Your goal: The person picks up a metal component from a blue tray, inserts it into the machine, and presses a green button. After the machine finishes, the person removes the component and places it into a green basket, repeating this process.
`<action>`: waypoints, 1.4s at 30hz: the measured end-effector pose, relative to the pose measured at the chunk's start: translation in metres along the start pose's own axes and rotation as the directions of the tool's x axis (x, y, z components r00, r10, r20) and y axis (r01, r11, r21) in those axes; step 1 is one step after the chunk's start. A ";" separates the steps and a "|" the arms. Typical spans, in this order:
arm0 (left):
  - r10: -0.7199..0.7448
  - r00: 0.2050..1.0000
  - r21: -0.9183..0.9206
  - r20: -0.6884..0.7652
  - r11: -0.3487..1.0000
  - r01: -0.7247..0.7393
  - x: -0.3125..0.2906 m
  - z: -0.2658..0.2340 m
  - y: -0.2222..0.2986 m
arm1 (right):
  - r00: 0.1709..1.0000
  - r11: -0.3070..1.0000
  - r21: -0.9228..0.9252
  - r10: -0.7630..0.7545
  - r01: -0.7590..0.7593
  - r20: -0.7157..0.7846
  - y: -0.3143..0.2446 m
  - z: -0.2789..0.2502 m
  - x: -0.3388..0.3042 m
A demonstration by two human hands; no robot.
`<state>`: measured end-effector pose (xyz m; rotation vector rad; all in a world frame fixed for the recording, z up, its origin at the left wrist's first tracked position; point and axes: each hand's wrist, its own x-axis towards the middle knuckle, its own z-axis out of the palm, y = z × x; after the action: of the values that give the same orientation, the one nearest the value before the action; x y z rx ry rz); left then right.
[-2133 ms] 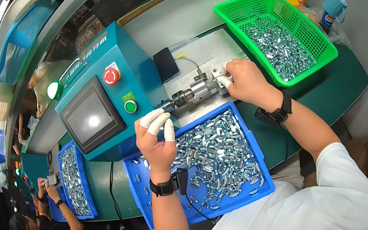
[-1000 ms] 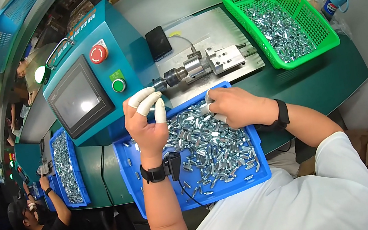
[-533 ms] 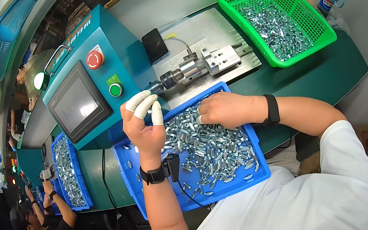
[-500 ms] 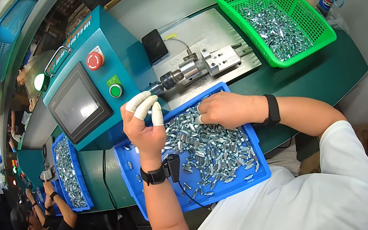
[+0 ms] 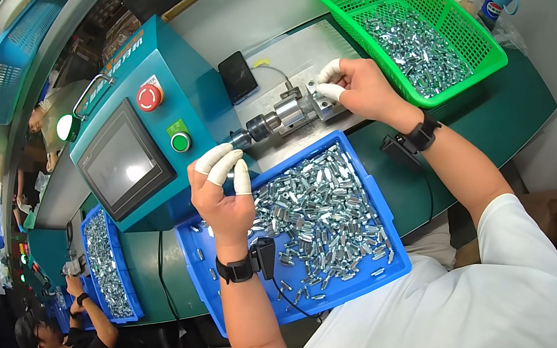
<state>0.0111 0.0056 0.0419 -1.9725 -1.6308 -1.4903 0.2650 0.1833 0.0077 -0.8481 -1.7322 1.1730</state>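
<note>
With metal parts (image 5: 328, 221) in the blue tray (image 5: 373, 285), lower centre, the right hand (image 5: 372, 90) works at the clamp block (image 5: 323, 106), apparently a positioning step next calling for alignment, while the left hand's (image 5: 223, 198) fingers nearly meet near the chuck (image 5: 259, 127), both grips indeterminable.

The right fingers (image 5: 331, 92) cover part of the metal block (image 5: 326, 108); whether they pinch a small piece cannot be told. What sits between the left fingers (image 5: 241, 179) is mostly hidden. In the blue tray (image 5: 390, 229), metal pieces (image 5: 329, 210) overlap, covering one another. The near edge cuts off the white shirt (image 5: 423, 320). At left, a co-worker's hand (image 5: 74, 286) is too small to read.
</note>
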 end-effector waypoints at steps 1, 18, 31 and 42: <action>0.002 1.000 0.004 0.002 1.000 -0.002 0.000 0.000 -0.001 | 0.999 0.998 -0.060 0.032 -0.032 0.001 0.003 0.000 0.002; -0.045 0.999 -0.020 0.007 0.999 0.046 -0.002 0.001 -0.001 | 0.960 0.938 -0.225 0.277 -0.263 0.032 0.009 -0.005 0.028; -0.005 0.999 -0.010 0.036 1.000 0.005 -0.003 0.000 -0.002 | 0.957 0.938 -0.242 0.276 -0.248 0.089 0.004 0.014 0.031; -0.023 0.999 -0.011 0.038 1.000 0.023 -0.004 0.000 -0.002 | 0.964 0.965 -0.146 0.236 -0.219 0.118 0.009 0.017 0.031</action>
<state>0.0097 0.0040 0.0376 -2.0061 -1.6692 -1.4830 0.2380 0.2068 0.0044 -1.0943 -1.8761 1.3024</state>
